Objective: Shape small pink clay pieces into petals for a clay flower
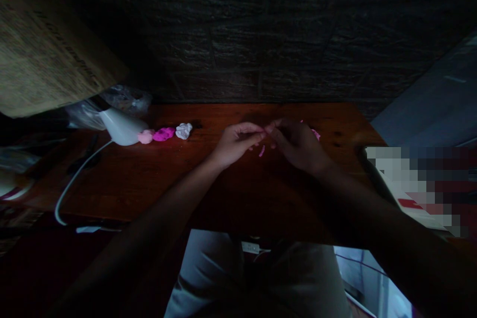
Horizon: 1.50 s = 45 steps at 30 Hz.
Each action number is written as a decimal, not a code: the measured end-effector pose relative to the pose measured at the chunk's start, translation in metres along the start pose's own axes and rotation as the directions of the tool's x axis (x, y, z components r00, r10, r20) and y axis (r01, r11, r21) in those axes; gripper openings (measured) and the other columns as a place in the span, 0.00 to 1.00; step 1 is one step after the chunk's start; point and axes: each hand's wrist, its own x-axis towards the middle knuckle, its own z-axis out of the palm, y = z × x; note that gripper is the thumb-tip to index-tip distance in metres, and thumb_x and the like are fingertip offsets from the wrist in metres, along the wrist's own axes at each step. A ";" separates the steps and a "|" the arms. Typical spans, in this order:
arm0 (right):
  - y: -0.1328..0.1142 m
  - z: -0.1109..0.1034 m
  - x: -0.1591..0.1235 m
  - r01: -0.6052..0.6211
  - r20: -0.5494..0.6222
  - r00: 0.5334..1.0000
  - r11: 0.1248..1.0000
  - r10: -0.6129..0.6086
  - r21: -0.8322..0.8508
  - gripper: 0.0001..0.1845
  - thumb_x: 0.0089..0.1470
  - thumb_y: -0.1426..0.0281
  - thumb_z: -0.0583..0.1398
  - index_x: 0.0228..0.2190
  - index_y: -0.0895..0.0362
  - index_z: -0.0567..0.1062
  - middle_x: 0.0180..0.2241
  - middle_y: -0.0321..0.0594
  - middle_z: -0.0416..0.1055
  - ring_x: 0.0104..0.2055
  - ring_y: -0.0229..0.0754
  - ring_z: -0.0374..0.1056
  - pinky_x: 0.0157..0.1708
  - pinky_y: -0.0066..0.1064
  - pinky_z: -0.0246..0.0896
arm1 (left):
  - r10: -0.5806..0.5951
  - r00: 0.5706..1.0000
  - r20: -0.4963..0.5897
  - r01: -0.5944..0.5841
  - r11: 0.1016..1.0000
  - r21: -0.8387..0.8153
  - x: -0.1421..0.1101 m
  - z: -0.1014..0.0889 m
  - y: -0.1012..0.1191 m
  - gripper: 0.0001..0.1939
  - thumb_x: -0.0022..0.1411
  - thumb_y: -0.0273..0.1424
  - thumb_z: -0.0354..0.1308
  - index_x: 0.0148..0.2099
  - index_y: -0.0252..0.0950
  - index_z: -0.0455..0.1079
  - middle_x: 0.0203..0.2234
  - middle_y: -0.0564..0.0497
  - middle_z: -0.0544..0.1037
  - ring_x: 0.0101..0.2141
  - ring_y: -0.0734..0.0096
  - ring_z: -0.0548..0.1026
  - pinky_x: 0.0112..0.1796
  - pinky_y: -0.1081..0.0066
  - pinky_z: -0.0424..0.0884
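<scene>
My left hand (240, 141) and my right hand (294, 141) meet above the wooden table, fingertips pinched together. Between them is a small piece of pink modelling clay (265, 131), mostly hidden by the fingers. Just below lies a thin pink clay strip (262, 151). More pink clay (316, 134) shows past the far side of my right hand, partly covered by it. To the left, in a row, sit a pale pink lump (145, 136), a magenta lump (164, 133) and a white lump (183, 130) of clay.
A lamp with a white base (124, 126) and a large printed shade (52, 54) stands at the left, its white cable (70, 184) hanging over the table edge (112, 216). Crumpled clear plastic (126, 99) lies behind it. A dark brick wall (238, 35) rises behind the table.
</scene>
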 end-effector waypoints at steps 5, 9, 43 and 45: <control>0.001 -0.001 0.002 -0.090 -0.037 0.995 0.984 0.097 0.152 0.22 0.52 0.48 0.66 0.31 0.55 0.80 0.31 0.40 0.77 0.27 0.38 0.68 0.30 0.33 0.67 | 0.005 1.000 0.011 -0.004 0.999 -0.033 0.000 0.001 0.000 0.11 0.55 0.34 0.68 0.39 0.33 0.78 0.35 0.48 0.82 0.29 0.77 0.75 0.29 0.75 0.68; 0.004 0.000 0.003 -0.156 -0.037 0.984 0.945 0.174 0.289 0.21 0.47 0.49 0.70 0.30 0.55 0.81 0.31 0.38 0.77 0.26 0.36 0.67 0.27 0.30 0.66 | 0.008 1.000 0.030 -0.006 0.999 -0.051 0.000 0.002 0.000 0.15 0.54 0.36 0.69 0.42 0.33 0.78 0.36 0.48 0.82 0.29 0.77 0.75 0.29 0.76 0.68; 0.003 -0.002 0.003 -0.252 0.019 0.967 0.940 0.255 0.231 0.22 0.50 0.49 0.67 0.33 0.55 0.82 0.31 0.41 0.79 0.26 0.38 0.68 0.26 0.30 0.64 | -0.082 0.997 0.003 0.082 0.990 -0.116 0.001 0.001 0.002 0.13 0.56 0.39 0.67 0.37 0.34 0.76 0.34 0.48 0.81 0.28 0.78 0.73 0.28 0.77 0.67; 0.003 -0.002 0.002 -0.243 0.025 0.970 0.943 0.244 0.229 0.21 0.50 0.49 0.67 0.32 0.55 0.82 0.31 0.41 0.79 0.26 0.38 0.68 0.26 0.30 0.64 | -0.084 0.996 -0.001 0.083 0.988 -0.129 0.000 0.001 0.003 0.13 0.55 0.39 0.68 0.37 0.34 0.76 0.34 0.49 0.81 0.28 0.78 0.73 0.28 0.77 0.67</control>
